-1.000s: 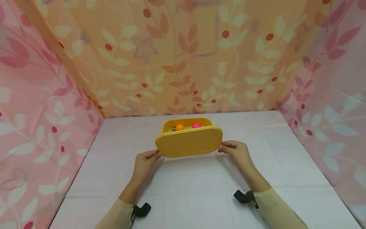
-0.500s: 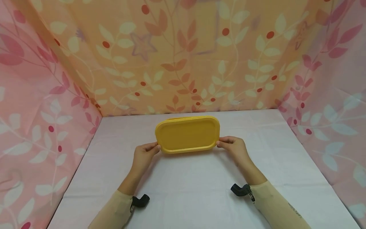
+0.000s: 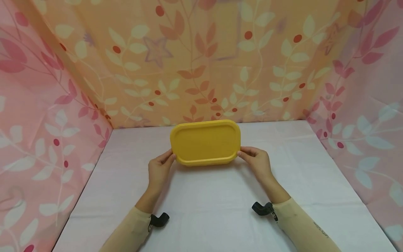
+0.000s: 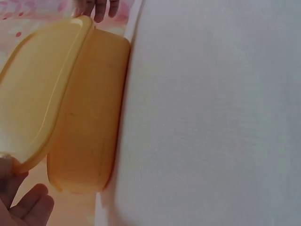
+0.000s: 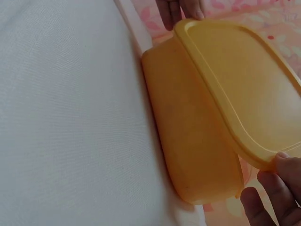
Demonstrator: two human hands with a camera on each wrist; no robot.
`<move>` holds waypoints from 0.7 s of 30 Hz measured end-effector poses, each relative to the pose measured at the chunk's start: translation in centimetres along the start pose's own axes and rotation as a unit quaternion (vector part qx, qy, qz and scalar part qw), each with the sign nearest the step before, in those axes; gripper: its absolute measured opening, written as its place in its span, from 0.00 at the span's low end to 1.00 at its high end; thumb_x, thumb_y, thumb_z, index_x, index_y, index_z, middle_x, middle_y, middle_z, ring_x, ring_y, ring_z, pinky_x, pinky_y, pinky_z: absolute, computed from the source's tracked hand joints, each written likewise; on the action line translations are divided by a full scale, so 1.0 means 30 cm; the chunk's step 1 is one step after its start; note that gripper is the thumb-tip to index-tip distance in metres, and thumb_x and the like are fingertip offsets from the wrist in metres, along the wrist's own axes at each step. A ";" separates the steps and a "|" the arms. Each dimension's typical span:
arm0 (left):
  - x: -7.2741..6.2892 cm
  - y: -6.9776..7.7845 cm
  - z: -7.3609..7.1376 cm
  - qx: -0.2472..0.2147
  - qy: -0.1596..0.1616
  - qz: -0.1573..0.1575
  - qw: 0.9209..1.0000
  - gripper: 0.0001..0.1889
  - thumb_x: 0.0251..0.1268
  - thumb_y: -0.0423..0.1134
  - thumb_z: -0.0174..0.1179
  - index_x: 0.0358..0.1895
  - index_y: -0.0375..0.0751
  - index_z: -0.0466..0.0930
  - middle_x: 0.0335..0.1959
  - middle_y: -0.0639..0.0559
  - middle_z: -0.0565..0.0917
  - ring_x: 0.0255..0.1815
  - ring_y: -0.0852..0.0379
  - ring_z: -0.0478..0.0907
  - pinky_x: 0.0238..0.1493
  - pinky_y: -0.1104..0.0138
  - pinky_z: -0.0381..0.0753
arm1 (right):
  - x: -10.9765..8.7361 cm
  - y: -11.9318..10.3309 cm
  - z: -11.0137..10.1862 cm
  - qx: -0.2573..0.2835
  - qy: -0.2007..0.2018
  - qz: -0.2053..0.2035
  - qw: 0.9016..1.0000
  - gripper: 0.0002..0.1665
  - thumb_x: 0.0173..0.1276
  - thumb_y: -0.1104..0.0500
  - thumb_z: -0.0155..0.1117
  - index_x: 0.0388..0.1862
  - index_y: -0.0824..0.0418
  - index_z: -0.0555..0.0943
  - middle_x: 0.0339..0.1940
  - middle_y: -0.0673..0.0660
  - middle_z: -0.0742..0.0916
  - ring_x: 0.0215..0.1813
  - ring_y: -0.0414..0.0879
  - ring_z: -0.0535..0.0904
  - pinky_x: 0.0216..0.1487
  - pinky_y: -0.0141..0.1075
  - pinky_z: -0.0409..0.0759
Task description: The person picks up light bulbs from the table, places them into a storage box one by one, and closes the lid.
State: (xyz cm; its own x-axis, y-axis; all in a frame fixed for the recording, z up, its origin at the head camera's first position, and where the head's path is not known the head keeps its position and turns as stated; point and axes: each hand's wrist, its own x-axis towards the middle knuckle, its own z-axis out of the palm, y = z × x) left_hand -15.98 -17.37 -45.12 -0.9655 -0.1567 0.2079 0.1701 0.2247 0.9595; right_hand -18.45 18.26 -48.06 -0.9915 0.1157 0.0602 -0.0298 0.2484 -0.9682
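Observation:
A yellow lid point(image 3: 206, 141) with rounded corners is held between both hands over a yellow plastic container point(image 4: 91, 113). My left hand point(image 3: 158, 172) pinches the lid's near left corner between thumb and fingers. At the near right corner, my right hand point(image 3: 259, 163) pinches it the same way. Both wrist views show the lid tilted, its near edge close over the container's rim. The container stands on the white cloth, mostly covered by the lid in the head view, and its contents are hidden.
White cloth point(image 3: 207, 213) covers the table. Behind it hangs an orange leaf-patterned curtain point(image 3: 201, 63), with pink patterned curtains on the left point(image 3: 37, 140) and right point(image 3: 371, 122). Each sleeve carries a black wrist mount point(image 3: 160, 219).
The lid has moved away from me over the container and now shows its upper face more fully. The orange and pink balls seen inside a second ago are now hidden. Both hands keep their pinch.

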 end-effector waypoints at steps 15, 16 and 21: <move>0.044 -0.102 0.011 -0.034 -0.041 0.029 0.998 0.30 0.64 0.40 0.73 0.70 0.45 0.77 0.69 0.51 0.79 0.72 0.54 0.73 0.68 0.65 0.77 | 0.016 -0.015 0.002 0.002 0.004 -0.096 0.995 0.29 0.67 0.59 0.75 0.67 0.54 0.81 0.43 0.62 0.90 0.43 0.37 0.85 0.45 0.22 0.83; 0.047 -0.102 0.006 -0.023 -0.050 0.027 0.998 0.32 0.63 0.41 0.74 0.70 0.47 0.76 0.70 0.53 0.78 0.73 0.54 0.72 0.72 0.62 0.74 | 0.016 -0.019 -0.002 -0.012 -0.004 -0.106 0.994 0.30 0.67 0.60 0.74 0.69 0.55 0.80 0.44 0.64 0.90 0.44 0.40 0.85 0.47 0.23 0.83; 0.060 -0.100 -0.017 0.026 -0.097 0.016 0.995 0.41 0.57 0.48 0.78 0.75 0.58 0.70 0.75 0.61 0.72 0.79 0.56 0.63 0.80 0.53 0.62 | -0.005 -0.086 -0.020 -0.073 -0.049 -0.166 0.982 0.40 0.63 0.67 0.76 0.74 0.64 0.72 0.46 0.66 0.85 0.51 0.59 0.82 0.56 0.46 0.85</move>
State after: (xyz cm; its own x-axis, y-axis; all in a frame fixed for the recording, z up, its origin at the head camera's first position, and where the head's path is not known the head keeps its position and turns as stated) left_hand -18.12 -18.81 -47.53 -0.9804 0.0382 0.1931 0.1961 0.2761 0.9409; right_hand -18.16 18.19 -45.43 -0.9376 -0.0858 0.3371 -0.3428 0.3922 -0.8536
